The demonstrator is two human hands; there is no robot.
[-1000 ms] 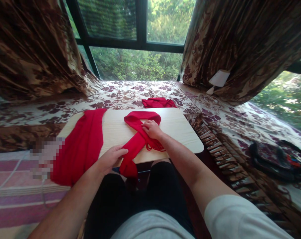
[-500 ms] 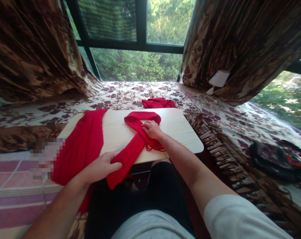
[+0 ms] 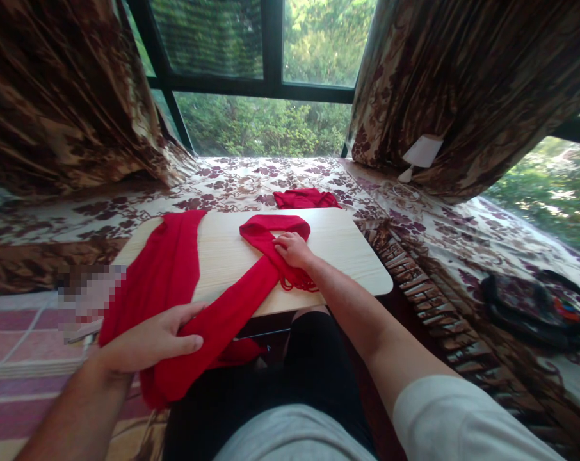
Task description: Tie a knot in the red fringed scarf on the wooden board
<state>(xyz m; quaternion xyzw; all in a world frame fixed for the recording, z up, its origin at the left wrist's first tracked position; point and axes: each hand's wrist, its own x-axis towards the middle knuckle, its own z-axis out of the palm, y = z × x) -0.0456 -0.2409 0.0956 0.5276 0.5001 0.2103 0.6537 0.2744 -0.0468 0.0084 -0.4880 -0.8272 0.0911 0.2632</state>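
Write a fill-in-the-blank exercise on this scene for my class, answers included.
The left grip and right grip both touch a cloth strip coloured ____.
Its fringe lies nearer the ____ grip.
A wider cloth lies on the table at its ____ end.
The lamp has a shade coloured ____.

Missing words: red; right; left; white.

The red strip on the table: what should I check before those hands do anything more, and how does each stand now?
1. Right hand on the crossing: ok, resting where the red strip overlaps itself.
2. Loop on the table: ok.
3. Left hand on the strip: ok, thumb on top.
4. Strip wholly on the table: not ok, it runs past the near edge.
5. Strip separate from the wider red cloth: cannot tell.
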